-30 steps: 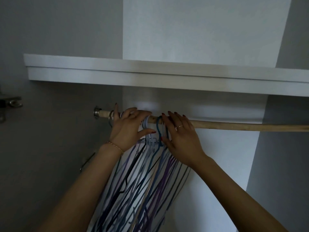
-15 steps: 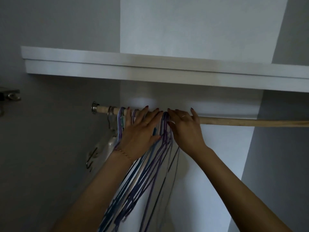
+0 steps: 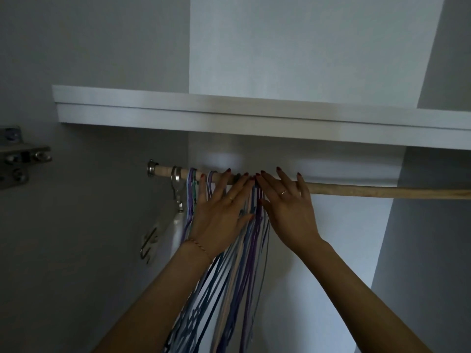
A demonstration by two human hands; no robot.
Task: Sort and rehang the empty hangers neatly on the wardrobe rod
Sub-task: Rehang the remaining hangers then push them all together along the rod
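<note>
Inside a dim wardrobe, looking up. A wooden rod [image 3: 369, 191] crossing from a metal socket [image 3: 152, 168] on the left wall out past the right edge, under a white shelf [image 3: 229, 118].

A bunch of thin empty hangers [image 3: 237, 263], purple, blue, teal, dark and pale, hooked over the left part of the rod and hanging down toward the near bottom edge, packed close together. A few more hooks [image 3: 191, 189] a little further left, slightly apart from the main bunch.

Left hand [image 3: 219, 215] laid flat against the front of the bunch, fingers straight and spread, tips up at the rod, gripping nothing; a thin bracelet at its wrist. Right hand [image 3: 290, 212] just right of the bunch, also flat with straight, spread fingers, tips reaching the rod, index side touching the rightmost hangers; a ring on one finger. Fingertips of the two hands almost meeting at the rod above the bunch.

Far left on the rod, a metal clip [image 3: 177, 187] with something white [image 3: 175, 233] hanging below it. A metal door hinge [image 3: 20, 159] at the left edge.
</note>
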